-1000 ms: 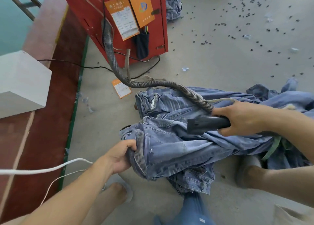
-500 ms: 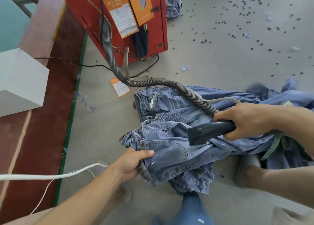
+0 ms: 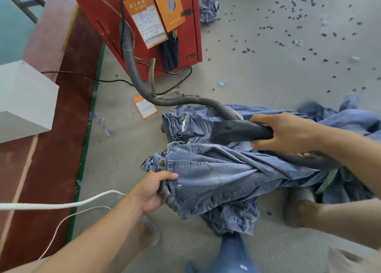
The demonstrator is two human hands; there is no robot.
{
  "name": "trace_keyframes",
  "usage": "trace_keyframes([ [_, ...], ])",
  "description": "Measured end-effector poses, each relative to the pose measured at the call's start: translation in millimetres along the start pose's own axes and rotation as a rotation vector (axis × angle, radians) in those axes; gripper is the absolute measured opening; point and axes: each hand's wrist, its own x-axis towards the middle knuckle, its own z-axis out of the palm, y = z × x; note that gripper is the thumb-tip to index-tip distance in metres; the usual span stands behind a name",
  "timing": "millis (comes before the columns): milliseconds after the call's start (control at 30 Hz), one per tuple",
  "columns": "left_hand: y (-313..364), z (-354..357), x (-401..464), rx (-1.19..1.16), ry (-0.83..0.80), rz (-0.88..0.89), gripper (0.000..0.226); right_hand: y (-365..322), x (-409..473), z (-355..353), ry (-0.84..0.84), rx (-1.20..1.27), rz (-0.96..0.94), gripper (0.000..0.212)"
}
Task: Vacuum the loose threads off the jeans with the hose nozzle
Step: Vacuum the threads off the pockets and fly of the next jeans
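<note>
Crumpled light-blue jeans [image 3: 206,173] on floor, black nozzle [image 3: 237,131] above waistband, grey ribbed hose [image 3: 136,77] trailing

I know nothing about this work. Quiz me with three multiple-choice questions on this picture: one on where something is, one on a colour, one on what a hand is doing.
1. Where does the grey hose lead?
A. to the red cabinet
B. to the white box
C. out of a window

2. What colour are the paper tags on the cabinet?
A. green
B. orange
C. black

3. What is the left hand doing?
A. lying flat on the floor
B. gripping the jeans at the waistband
C. holding the nozzle

Answers:
1 A, the hose runs up the cabinet's side.
2 B, both tags are orange.
3 B, its fingers curl round the denim, while the right hand holds the nozzle.
</note>
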Motion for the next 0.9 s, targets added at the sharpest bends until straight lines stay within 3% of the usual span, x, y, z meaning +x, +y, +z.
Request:
trace_keyframes([
  [200,9.1,-0.4,1.1,-0.029,-0.073,-0.047,0.042,-10.2,-7.1,17.5,-0.39,-0.213,0.002,0.021],
  [267,10.8,-0.5,0.7,-0.043,-0.087,-0.042,0.049,-16.6,-3.9,30.5,-0.337,-0.201,-0.021,0.021],
  [467,16.3,3.0,-3.7,-0.106,-0.203,-0.013,0.047,-19.7,-0.5,4.1,0.056,0.052,-0.093,0.03],
  [600,21.5,0.3,-3.2,-0.162,-0.191,0.05,0.049,-16.3,-3.9,-2.7,0.038,-0.004,-0.06,0.024],
  [700,26.1,-5.6,2.0,-0.21,-0.075,0.103,0.044,-17.0,-0.4,6.9,-0.019,-0.115,0.002,0.022],
  [800,28.0,-9.3,1.7,-0.15,-0.036,0.186,0.029,-25.8,1.6,12.5,-0.047,-0.13,-0.011,0.019],
  [900,26.9,-8.3,-4.1,-0.094,-0.062,0.196,0.028,-40.9,3.6,17.8,-0.059,-0.097,-0.059,0.02],
])
